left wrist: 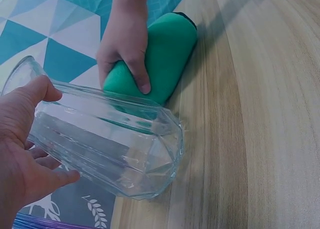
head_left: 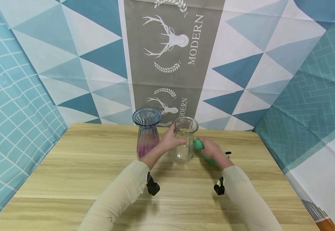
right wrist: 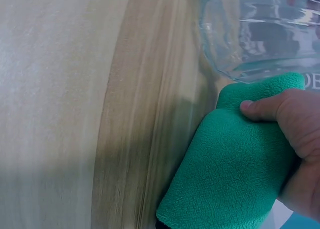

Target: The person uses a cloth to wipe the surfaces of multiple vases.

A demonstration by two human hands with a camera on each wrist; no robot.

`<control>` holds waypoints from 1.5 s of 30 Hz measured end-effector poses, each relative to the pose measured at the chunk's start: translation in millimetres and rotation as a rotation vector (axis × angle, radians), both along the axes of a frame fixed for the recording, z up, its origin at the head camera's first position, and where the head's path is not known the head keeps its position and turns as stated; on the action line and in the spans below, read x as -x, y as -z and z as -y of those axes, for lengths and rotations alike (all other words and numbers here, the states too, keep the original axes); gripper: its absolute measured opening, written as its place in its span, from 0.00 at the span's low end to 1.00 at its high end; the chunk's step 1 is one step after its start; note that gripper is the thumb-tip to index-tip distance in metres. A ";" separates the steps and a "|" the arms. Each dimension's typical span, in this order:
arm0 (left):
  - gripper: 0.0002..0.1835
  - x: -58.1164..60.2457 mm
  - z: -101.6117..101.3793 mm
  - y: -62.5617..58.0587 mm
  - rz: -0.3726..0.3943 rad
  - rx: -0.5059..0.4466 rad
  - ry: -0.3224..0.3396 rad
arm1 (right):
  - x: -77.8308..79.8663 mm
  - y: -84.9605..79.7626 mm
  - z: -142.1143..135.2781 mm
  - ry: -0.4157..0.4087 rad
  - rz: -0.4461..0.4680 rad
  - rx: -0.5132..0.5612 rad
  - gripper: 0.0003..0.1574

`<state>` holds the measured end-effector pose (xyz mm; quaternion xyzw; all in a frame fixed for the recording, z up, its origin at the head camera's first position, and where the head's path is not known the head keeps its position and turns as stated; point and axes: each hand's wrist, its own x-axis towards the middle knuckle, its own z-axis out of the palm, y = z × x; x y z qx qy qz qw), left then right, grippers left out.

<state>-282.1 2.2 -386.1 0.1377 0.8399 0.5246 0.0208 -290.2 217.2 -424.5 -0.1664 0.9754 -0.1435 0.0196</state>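
A clear ribbed glass vase (head_left: pixel 184 148) stands upright near the back of the table. My left hand (head_left: pixel 169 140) holds it round its upper part, with the thumb across the front and the other fingers on the far side. Just right of the vase, my right hand (head_left: pixel 212 150) grips one end of a folded green towel (right wrist: pixel 230 159), thumb pressed into the fuzzy fabric. The towel's held end overlaps the vase's side in the left wrist view. Close left of my left hand is a second glass vase (head_left: pixel 148 134), bluish at the rim and purple-pink toward its base.
Both vases and the towel are on a light wooden table (head_left: pixel 104 179). A patterned cloth wall (head_left: pixel 167 64) with triangles and deer prints rises behind its back edge. A black wrist camera (head_left: pixel 152 184) hangs under the left forearm, another (head_left: pixel 219 186) under the right.
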 end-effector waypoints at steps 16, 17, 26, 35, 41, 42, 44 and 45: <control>0.45 -0.4 2.7 -1.2 0.000 -0.005 0.020 | -1.6 -37.4 6.6 0.043 -0.145 0.285 0.26; 0.45 -0.5 2.9 -0.9 -0.002 -0.004 0.021 | -1.8 -39.7 7.3 0.047 -0.155 0.305 0.26; 0.45 -0.1 2.2 2.9 0.004 0.009 0.023 | -1.9 -43.3 10.4 0.058 -0.195 0.414 0.29; 0.44 -1.4 0.2 1.7 0.012 0.009 0.033 | -0.9 -33.1 11.9 0.039 -0.177 0.374 0.23; 0.45 -1.1 -0.6 0.5 -0.005 0.018 0.030 | 1.7 -30.0 11.5 0.023 -0.169 0.328 0.13; 0.45 -1.1 -0.9 1.0 -0.006 0.018 0.030 | 1.7 -28.9 10.6 0.019 -0.162 0.319 0.14; 0.45 -0.9 -0.9 0.8 -0.009 0.021 0.029 | 1.9 -27.4 10.0 0.008 -0.151 0.295 0.17; 0.45 -0.8 -1.0 0.7 -0.010 0.018 0.029 | 1.9 -26.2 9.5 0.005 -0.144 0.278 0.19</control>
